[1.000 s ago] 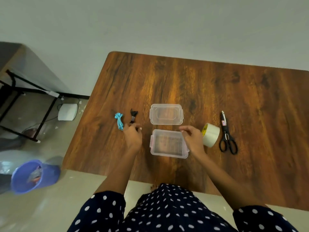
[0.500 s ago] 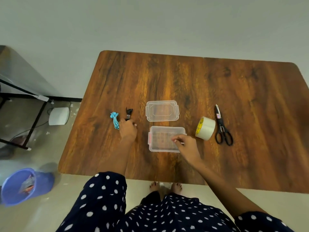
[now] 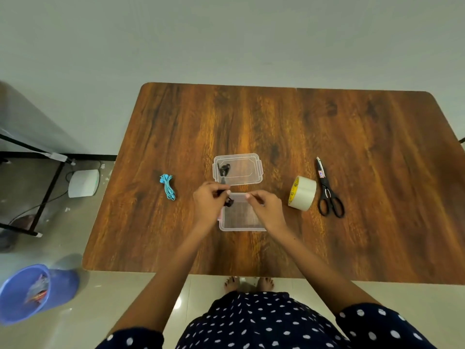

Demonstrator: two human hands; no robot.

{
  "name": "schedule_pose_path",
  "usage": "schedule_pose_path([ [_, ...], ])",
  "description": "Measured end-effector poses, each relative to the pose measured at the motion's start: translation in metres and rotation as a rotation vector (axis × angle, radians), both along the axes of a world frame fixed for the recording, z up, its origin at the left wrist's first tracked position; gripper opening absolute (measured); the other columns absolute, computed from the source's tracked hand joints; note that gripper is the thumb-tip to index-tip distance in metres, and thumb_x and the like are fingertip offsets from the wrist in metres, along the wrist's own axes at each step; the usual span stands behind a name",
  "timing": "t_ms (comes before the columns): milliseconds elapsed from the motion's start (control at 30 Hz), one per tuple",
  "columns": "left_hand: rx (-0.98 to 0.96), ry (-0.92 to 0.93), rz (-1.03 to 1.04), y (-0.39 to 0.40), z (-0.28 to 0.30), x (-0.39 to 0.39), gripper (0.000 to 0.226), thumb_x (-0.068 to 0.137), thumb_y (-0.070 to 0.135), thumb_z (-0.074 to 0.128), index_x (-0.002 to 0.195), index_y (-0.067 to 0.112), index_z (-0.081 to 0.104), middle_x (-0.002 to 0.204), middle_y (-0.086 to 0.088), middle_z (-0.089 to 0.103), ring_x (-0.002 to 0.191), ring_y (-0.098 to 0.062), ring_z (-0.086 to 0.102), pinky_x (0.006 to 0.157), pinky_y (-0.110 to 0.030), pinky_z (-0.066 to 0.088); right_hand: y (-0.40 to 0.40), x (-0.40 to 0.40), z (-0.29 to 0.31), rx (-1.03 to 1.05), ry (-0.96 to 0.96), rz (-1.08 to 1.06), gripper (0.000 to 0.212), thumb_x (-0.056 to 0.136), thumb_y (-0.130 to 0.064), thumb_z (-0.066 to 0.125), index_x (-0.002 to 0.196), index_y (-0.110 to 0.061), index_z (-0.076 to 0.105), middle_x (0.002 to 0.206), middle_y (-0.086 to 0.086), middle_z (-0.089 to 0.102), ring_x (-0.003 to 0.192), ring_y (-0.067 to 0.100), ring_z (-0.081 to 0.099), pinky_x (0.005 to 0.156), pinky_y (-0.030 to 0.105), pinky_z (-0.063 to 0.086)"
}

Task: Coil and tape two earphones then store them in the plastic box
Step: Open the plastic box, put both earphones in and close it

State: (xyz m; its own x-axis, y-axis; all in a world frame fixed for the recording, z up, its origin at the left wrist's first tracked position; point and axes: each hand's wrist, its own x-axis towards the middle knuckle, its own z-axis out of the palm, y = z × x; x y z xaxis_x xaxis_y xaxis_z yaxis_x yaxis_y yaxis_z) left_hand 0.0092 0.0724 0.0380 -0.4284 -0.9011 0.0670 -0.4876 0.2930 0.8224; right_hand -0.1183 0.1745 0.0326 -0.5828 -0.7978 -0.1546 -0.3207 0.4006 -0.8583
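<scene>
A wood-grain table (image 3: pixel 276 127) stands on a pale tiled floor, seen from the head camera, the one view there is. Near the table's middle sits the open plastic box (image 3: pixel 241 217), the landmark here. Just beyond the box lies its clear lid (image 3: pixel 245 170).

The left hand (image 3: pixel 208 205) hovers over the box's left far corner, its fingers (image 3: pixel 222 192) curled and pinching the black earphone (image 3: pixel 228 202); part of that cord trails up over the lid. The right hand (image 3: pixel 266 210) is over the box's right side, fingers (image 3: pixel 254 196) pinched together near the cord, but whether they hold it is too small to tell. The blue earphone (image 3: pixel 168 186) lies coiled on the table well left of the box, untouched.

Right of the box stands the tape (image 3: pixel 302 192), and just beyond that the scissors (image 3: pixel 328 195).

By the look of it, the step in hand is storing the black earphone. The next move calls for lowering the bundle inside the box walls and gathering in the loose end from the lid, then fetching the blue one.

The tape's core carries dark marks on yellow, and the scissors bear a small label; neither can be read.
</scene>
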Motion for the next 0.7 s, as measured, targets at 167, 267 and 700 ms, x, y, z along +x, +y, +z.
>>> schedule_pose_path([
  [167, 0.142, 0.094, -0.132, 0.035, 0.004, -0.013, 0.017, 0.076, 0.001, 0.074, 0.092, 0.007, 0.076, 0.094, -0.005, 0.069, 0.082, -0.010, 0.065, 0.074, -0.017, 0.054, -0.019, 0.001, 0.009, -0.030, -0.162, -0.063, 0.025, 0.086, -0.031, 0.067, 0.083, -0.007, 0.074, 0.072, 0.002, 0.069, 0.064, 0.004, 0.062, 0.059, 0.017, 0.048],
  [267, 0.234, 0.166, -0.207, 0.039, 0.003, -0.008, 0.014, 0.076, -0.003, 0.072, 0.086, 0.006, 0.076, 0.097, -0.004, 0.071, 0.085, -0.005, 0.067, 0.078, -0.019, 0.056, -0.018, -0.006, 0.010, -0.028, -0.148, -0.032, 0.030, 0.084, -0.023, 0.071, 0.057, -0.015, 0.060, 0.053, -0.001, 0.057, 0.048, 0.000, 0.052, 0.052, 0.020, 0.040],
  [700, 0.300, -0.072, 0.122, 0.027, -0.017, 0.024, 0.035, 0.082, 0.018, 0.072, 0.115, 0.013, 0.062, 0.106, 0.004, 0.061, 0.091, -0.012, 0.061, 0.073, -0.017, 0.051, -0.013, -0.022, 0.011, 0.329, 0.597, 0.499, 0.038, 0.088, -0.031, 0.064, 0.120, -0.018, 0.050, 0.107, 0.004, 0.070, 0.095, 0.025, 0.065, 0.073, 0.032, 0.049],
])
